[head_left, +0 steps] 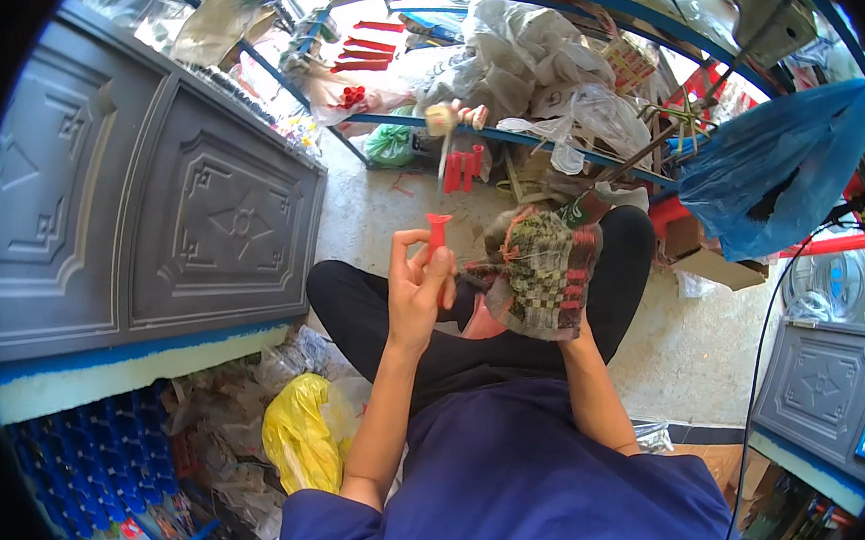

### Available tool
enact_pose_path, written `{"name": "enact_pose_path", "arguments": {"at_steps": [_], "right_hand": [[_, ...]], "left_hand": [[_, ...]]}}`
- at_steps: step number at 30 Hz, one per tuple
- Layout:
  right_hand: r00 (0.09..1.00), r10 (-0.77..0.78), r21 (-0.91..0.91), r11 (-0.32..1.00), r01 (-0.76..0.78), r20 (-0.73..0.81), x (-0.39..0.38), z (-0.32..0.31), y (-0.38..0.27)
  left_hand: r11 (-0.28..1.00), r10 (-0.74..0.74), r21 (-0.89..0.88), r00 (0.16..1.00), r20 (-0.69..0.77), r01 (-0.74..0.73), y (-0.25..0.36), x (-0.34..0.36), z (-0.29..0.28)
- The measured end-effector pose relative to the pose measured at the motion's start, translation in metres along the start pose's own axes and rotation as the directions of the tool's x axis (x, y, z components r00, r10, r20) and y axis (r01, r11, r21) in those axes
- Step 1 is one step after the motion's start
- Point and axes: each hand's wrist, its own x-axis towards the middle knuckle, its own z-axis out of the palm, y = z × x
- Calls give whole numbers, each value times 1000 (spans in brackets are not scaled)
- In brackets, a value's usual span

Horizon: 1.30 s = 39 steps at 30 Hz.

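My left hand (420,289) is closed round a slim red plastic piece (438,233) with a flared top end, held upright in front of my lap. Over my right hand hangs a crumpled checked cloth (550,280) in grey, black and red; it covers the fingers, and only the wrist and forearm (595,384) show below it. The cloth is bunched up close to the right of the red piece. Beyond my hands, several similar red pieces (463,169) stand in a group near the low shelf.
Blue-framed shelving (503,137) ahead carries plastic bags and more red pieces (367,46). A dark grey panelled cabinet (228,209) stands on the left, a yellow bag (299,435) below it. A blue bag (777,171) hangs at right, near a black cable (768,367).
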Motion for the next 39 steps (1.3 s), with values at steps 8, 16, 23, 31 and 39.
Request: {"name": "enact_pose_path", "arguments": {"at_steps": [8, 16, 23, 31, 39], "right_hand": [[945, 324, 179, 928, -327, 45, 36, 16, -8], [821, 511, 859, 510, -50, -255, -2, 16, 9], [841, 540, 672, 610, -420, 36, 15, 3, -1], [685, 683, 943, -331, -16, 252, 3, -15, 56], [725, 684, 939, 193, -284, 79, -5, -38, 44]], "left_hand": [[963, 125, 229, 987, 99, -145, -15, -6, 7], [958, 161, 255, 980, -114, -128, -33, -1, 18], [991, 7, 130, 976, 216, -36, -21, -9, 28], [995, -86, -30, 956, 281, 98, -40, -23, 4], [906, -296, -118, 806, 512, 407, -12, -12, -6]]}}
